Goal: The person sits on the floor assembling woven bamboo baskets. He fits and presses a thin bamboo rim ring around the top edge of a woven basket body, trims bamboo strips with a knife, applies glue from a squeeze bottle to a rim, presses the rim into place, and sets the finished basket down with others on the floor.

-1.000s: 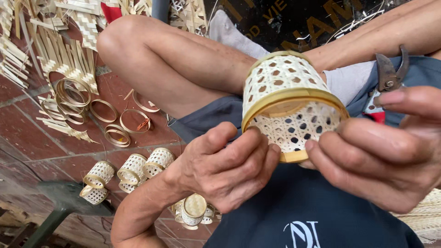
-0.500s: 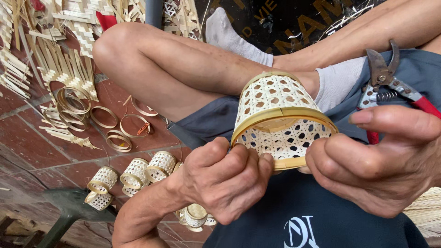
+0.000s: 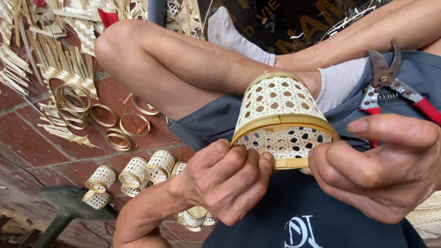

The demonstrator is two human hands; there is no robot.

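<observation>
Both my hands hold a small woven bamboo basket [image 3: 280,108] with an open lattice weave and a solid bamboo rim, tilted so its opening faces me. My left hand [image 3: 225,179] grips the lower left of the rim with curled fingers. My right hand [image 3: 386,165] pinches the rim's lower right edge, index finger stretched above. A loose end of the rim strip shows at the bottom between my hands. The basket sits over my lap, in front of my crossed bare legs.
Red-handled pruning shears [image 3: 395,85] rest on my right thigh. Several finished small baskets [image 3: 133,172] lie on the red tile floor at left, with bamboo rings [image 3: 103,115] and woven strips [image 3: 59,59] beyond. A dark stool [image 3: 69,206] stands lower left.
The basket has shifted slightly lower and left in view and turned a little in my hands. My fingers have crept along the rim. The shears show more fully now.
</observation>
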